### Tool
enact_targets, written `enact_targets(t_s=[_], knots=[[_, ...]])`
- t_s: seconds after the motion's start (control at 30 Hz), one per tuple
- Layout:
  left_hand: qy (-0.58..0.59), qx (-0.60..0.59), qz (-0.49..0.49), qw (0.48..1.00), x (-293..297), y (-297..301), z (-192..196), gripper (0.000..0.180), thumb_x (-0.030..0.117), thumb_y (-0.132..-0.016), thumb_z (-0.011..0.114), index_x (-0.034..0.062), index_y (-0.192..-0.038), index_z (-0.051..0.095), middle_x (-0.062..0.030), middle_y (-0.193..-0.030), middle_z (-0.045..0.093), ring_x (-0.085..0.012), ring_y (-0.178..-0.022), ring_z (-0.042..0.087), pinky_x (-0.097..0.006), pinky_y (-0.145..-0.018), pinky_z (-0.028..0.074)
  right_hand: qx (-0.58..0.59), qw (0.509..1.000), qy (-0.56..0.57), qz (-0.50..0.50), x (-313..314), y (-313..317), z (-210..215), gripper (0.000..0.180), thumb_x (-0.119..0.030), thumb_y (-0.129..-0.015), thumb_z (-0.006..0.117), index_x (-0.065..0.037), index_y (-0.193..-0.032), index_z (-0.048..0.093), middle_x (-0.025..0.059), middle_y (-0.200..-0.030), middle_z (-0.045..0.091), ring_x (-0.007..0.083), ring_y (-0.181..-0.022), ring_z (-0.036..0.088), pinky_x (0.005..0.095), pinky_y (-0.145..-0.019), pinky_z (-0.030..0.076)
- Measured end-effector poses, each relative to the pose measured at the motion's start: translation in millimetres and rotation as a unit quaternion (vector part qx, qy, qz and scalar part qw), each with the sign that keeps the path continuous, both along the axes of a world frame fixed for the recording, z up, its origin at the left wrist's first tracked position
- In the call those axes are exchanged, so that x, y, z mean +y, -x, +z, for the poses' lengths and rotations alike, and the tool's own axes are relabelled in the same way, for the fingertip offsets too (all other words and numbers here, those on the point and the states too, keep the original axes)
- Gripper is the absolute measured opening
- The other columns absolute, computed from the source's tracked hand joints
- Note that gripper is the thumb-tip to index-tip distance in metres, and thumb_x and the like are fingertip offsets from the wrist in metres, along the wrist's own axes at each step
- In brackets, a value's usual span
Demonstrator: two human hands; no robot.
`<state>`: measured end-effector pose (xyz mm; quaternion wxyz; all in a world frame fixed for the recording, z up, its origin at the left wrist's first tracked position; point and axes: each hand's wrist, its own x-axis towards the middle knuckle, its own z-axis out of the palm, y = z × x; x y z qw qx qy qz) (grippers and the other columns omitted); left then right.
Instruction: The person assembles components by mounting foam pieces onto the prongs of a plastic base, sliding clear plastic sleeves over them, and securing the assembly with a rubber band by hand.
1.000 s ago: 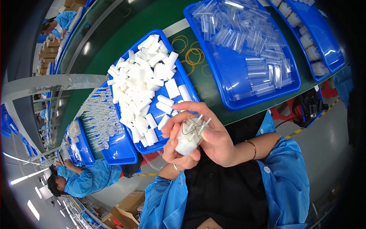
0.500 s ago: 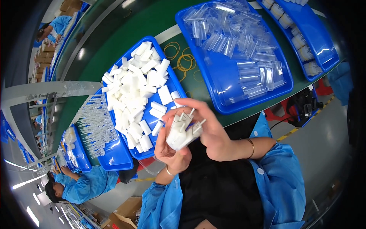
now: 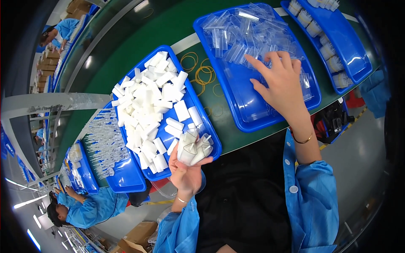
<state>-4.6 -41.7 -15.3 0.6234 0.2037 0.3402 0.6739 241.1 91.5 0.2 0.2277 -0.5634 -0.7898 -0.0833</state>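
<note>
My left hand (image 3: 185, 177) is closed around a small bunch of white pieces (image 3: 194, 148), which look wrapped in clear plastic and have thin white tips. It is just over the near edge of a blue tray (image 3: 213, 141) heaped with white rectangular blocks (image 3: 147, 101). My right hand (image 3: 280, 86) reaches over another blue tray (image 3: 244, 120), fingers apart and nothing visible between them. Clear plastic sleeves (image 3: 249, 31) fill the far part of that tray, and its fingertips are close above them; I cannot tell whether they touch. More sleeves lie partly hidden behind the right hand.
Yellow rubber bands (image 3: 205, 74) lie on the green table (image 3: 179, 23) between the trays. At the right, a blue tray (image 3: 356, 63) holds banded white bundles. Leftward, white nozzle-like parts (image 3: 103, 143) stand in rows. A co-worker in blue (image 3: 90, 206) works at the left.
My right hand has let go of the white bunch and moved up and right over the clear sleeves. My left hand keeps the bunch and has moved slightly lower.
</note>
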Motion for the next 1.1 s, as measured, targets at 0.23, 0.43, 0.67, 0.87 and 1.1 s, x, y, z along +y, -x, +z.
enact_targets(t_s=[0.23,0.43,0.67,0.87,1.1], knots=[[-0.041,-0.031,-0.127,0.991,-5.3,11.4,-7.2,0.055,0.016,-0.077,0.065,-0.0017,-0.124,0.043,-0.0316,-0.121,0.044,-0.0408,-0.080,0.061,-0.042,-0.052,0.057,-0.064,0.998,-0.023,-0.009,16.5,1.9,-14.6,0.023,-0.012,-0.073,0.064,-0.008,-0.095,0.062,0.0104,-0.084,0.055,0.0239,-0.083,0.051,0.0351,-0.071,0.040],[-0.082,0.059,-0.096,0.990,-2.3,7.3,-3.8,0.037,0.009,-0.081,0.061,0.0012,-0.116,0.051,-0.0332,-0.129,0.035,-0.0393,-0.106,0.052,-0.039,-0.061,0.057,0.364,0.926,0.083,0.059,-12.7,12.5,17.7,0.010,-0.006,-0.081,0.059,-0.005,-0.092,0.059,0.0069,-0.077,0.055,0.0124,-0.065,0.051,0.0207,-0.060,0.040],[-0.124,0.152,-0.048,0.979,2.7,0.6,-0.7,0.030,0.006,-0.080,0.062,-0.0012,-0.108,0.054,-0.0334,-0.127,0.037,-0.0415,-0.106,0.052,-0.045,-0.068,0.057,0.600,0.727,0.265,0.203,-64.0,27.7,18.5,0.013,-0.005,-0.084,0.057,-0.002,-0.097,0.057,0.0027,-0.084,0.054,0.0047,-0.066,0.046,0.0177,-0.059,0.037],[-0.153,0.211,-0.026,0.965,0.5,0.7,-1.2,0.032,0.007,-0.077,0.067,-0.0018,-0.105,0.056,-0.0342,-0.125,0.039,-0.0415,-0.102,0.055,-0.045,-0.069,0.056,0.589,0.734,0.234,0.244,-64.8,38.6,15.9,0.014,-0.006,-0.083,0.059,-0.002,-0.097,0.057,0.0047,-0.086,0.056,0.0057,-0.063,0.047,0.0180,-0.056,0.037],[-0.163,0.270,-0.015,0.949,-3.9,4.6,-3.2,0.032,0.011,-0.078,0.066,-0.0002,-0.106,0.055,-0.0341,-0.124,0.040,-0.0419,-0.104,0.053,-0.046,-0.069,0.056,0.535,0.762,0.249,0.266,-65.4,44.5,22.0,0.016,-0.006,-0.081,0.061,-0.004,-0.096,0.057,0.0044,-0.082,0.057,0.0067,-0.058,0.047,0.0186,-0.047,0.035]])
